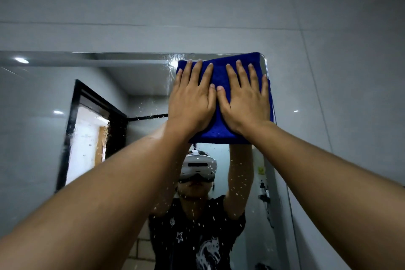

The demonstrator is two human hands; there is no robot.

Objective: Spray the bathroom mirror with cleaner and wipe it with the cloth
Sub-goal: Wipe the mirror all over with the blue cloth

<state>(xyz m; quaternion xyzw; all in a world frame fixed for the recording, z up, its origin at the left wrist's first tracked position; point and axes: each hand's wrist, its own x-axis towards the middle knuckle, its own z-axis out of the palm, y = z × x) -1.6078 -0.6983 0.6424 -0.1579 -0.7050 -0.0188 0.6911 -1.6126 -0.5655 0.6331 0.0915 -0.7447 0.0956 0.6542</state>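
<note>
Your left hand (191, 103) and right hand (246, 103) lie side by side, thumbs touching, fingers (241, 72) straight and spread, pressing flat on the blue cloth (219, 76) without gripping it. The cloth covers the top right corner of the mirror (142, 85). Droplets (238, 184) speckle the glass below. Grey wall tiles (197, 6) surround it.

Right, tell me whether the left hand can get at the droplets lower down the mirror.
Probably yes: the left hand lies flat on the blue cloth, and nothing blocks the droplets on the mirror below.
</note>
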